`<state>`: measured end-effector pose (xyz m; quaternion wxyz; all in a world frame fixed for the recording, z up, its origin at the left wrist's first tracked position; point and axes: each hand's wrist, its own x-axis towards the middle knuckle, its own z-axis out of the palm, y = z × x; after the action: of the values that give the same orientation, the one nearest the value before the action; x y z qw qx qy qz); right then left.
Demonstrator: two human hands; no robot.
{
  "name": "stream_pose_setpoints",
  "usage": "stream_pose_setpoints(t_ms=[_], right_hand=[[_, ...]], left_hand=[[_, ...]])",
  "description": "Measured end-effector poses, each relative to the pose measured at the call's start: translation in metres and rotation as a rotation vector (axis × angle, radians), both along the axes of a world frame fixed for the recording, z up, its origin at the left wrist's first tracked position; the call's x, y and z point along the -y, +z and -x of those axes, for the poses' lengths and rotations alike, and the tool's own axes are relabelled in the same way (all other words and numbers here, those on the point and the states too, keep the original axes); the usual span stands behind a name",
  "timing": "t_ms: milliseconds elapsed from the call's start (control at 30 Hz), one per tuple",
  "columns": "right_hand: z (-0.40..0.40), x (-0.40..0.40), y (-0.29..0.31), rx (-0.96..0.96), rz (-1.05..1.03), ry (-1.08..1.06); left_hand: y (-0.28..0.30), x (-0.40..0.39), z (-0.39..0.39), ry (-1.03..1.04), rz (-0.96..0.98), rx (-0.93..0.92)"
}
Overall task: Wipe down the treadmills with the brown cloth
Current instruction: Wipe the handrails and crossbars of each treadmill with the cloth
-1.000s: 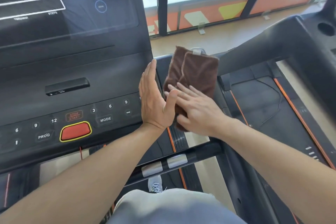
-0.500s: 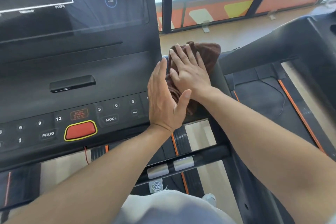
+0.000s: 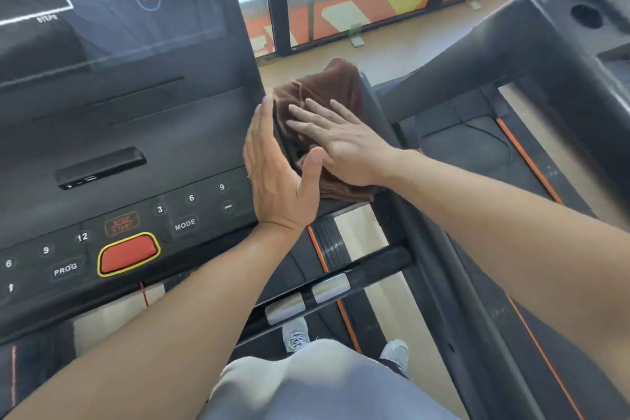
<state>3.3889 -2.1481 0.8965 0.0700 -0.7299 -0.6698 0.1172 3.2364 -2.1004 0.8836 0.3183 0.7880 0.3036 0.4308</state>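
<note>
Beside the console [image 3: 129,133], right hand [image 3: 341,143] presses the brown cloth [image 3: 327,89] flat-fingered — left hand [image 3: 272,174] open, edge-on against it.

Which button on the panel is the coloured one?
The big red button ringed in yellow, below the STOP/START label; the other buttons, such as MODE, are black with white lettering.

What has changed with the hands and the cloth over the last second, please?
The right hand pushed the brown cloth forward along the console's side edge, then drew back a little. The left hand stayed flat against the console edge. Neither gripped nor released anything.
</note>
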Motion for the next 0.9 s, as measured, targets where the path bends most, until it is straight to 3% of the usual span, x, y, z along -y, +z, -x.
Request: stream_pose_setpoints(t_ms=[167,233,367,500,633,900], right_hand=[[-0.014,0.054,-0.002,-0.016,-0.063,-0.133],[-0.033,0.052,0.005,-0.013,-0.055,-0.282],[-0.031,0.035,0.004,-0.272,-0.064,-0.7],[0.007,0.016,-0.013,-0.093,-0.104,-0.906],[0.032,0.018,-0.022,0.093,-0.126,-0.819],[0.054,0.0,-0.025,0.086,-0.11,-0.29]], left_hand=[[-0.002,-0.002,-0.004,0.058,0.042,-0.073],[-0.003,-0.002,-0.004,0.06,0.045,-0.077],[-0.003,-0.002,-0.004,0.041,0.013,-0.058],[-0.003,-0.001,-0.003,0.019,-0.004,-0.024],[-0.003,0.0,-0.001,-0.015,-0.013,0.008],[-0.001,0.0,0.003,-0.023,0.028,0.062]])
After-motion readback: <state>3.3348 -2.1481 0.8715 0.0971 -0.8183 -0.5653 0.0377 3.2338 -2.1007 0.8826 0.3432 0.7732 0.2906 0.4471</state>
